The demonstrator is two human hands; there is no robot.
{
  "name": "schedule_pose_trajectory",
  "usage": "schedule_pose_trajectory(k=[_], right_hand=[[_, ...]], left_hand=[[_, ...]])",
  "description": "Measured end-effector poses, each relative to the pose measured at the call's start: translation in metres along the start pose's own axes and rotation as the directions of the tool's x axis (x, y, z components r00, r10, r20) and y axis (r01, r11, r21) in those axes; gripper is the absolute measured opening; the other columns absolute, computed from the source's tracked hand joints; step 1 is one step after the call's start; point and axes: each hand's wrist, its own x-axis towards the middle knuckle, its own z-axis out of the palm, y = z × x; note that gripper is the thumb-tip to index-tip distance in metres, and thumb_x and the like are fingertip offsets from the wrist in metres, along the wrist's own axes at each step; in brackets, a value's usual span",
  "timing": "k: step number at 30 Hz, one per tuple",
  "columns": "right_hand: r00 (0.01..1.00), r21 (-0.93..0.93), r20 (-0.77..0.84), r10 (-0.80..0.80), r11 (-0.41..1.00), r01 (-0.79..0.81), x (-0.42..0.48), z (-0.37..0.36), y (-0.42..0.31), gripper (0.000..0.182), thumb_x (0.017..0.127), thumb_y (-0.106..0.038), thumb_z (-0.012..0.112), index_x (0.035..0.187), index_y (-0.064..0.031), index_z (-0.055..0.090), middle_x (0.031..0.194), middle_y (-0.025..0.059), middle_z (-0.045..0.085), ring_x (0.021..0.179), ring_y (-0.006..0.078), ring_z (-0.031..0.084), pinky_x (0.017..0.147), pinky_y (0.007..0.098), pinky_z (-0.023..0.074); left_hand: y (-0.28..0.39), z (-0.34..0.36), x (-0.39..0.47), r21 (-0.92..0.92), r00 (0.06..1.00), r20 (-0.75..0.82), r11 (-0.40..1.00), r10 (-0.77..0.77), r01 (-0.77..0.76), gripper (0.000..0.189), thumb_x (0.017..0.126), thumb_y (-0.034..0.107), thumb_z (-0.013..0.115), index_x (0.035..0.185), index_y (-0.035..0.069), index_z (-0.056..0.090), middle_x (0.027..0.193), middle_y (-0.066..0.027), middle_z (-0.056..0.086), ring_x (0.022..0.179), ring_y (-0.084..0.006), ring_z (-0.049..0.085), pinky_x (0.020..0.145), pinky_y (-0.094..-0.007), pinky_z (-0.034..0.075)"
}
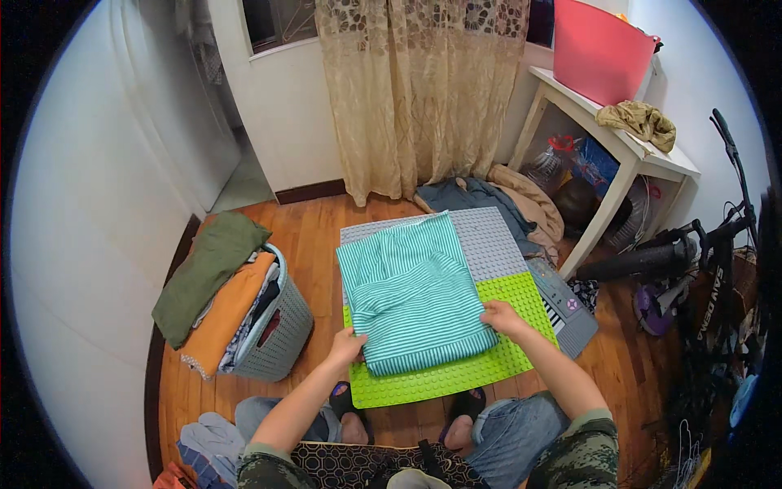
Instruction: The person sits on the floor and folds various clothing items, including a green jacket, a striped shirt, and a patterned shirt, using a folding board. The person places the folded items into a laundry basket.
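A green-and-white striped garment [421, 299] lies folded on a studded building-brick tabletop, which is lime green [440, 385] in front and grey [489, 244] behind. My left hand [348, 346] pinches the garment's left edge near its front corner. On the opposite side, my right hand [502, 318] grips the right edge, a little above the front corner. A banded hem runs along the edge nearest me. Rumples cross the middle of the cloth, and its far part lies flatter over the grey studs.
To the left stands a laundry basket [287, 324] heaped with clothes, an olive garment [214, 269] on top. An electronic keyboard [568, 312] leans by the table's right side. A white table [617, 137] bears a pink tub [602, 55]. A bicycle [721, 281] stands far right.
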Motion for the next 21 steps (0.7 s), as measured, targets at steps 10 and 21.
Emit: schedule_pose_trajectory(k=[10,21], right_hand=[[0.739,-0.814,0.383,-0.555,0.174,0.553,-0.08,0.043,-0.045,0.082,0.067,-0.038,0.073,0.134,-0.0108,0.035,0.135,0.0206,0.035,0.124,0.0359,0.033,0.099,0.052,0.0286],[0.728,-0.715,0.66,-0.186,0.142,0.684,-0.092,0.052,-0.058,0.026,0.076,-0.017,0.056,0.101,-0.011,0.06,0.093,0.0115,0.063,0.085,0.0277,0.061,0.07,0.0394,0.0474]], left_hand=[[-0.008,0.037,-0.04,0.288,0.926,-0.025,0.89,0.376,-0.353,0.072,0.071,0.014,0.072,0.126,-0.005,0.03,0.123,-0.0213,0.047,0.112,-0.0283,0.049,0.094,-0.0359,0.039],[0.06,0.049,-0.053,0.679,0.701,0.472,0.286,0.534,-0.676,0.059,0.088,0.038,0.05,0.135,0.005,0.035,0.135,-0.0197,0.039,0.13,-0.0358,0.028,0.107,-0.0433,0.022]])
